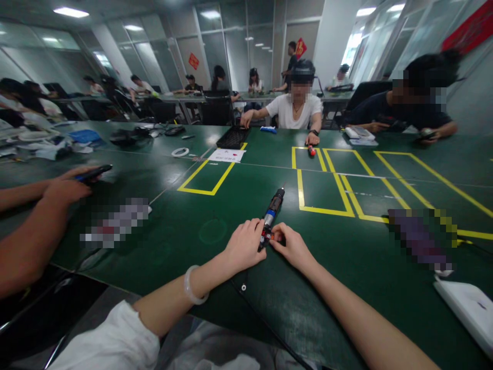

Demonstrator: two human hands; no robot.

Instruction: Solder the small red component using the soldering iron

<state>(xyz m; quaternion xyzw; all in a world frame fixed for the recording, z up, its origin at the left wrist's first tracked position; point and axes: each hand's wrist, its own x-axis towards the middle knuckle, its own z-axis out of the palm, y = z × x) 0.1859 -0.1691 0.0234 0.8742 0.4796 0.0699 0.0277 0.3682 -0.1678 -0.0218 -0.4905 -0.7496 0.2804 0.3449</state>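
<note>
Prob. mid-adjustment: L hand (245, 242) grips the blue-banded tool (272, 213) nr the worktop's (365, 267) near edge, R hand (291, 245) narrow at its red part (265, 233) (can't tell if gripping), next move calling for a steady L hold.

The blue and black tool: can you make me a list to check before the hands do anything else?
1. Left hand holding the tool: ok.
2. Tip pointing away from both hands: ok.
3. Right hand beside the tool's near end: ok.
4. Right hand's grip: cannot tell, too small to see.
5. Bracelet clear of the tool: ok.
6. Cable joined to the tool: cannot tell.
</note>
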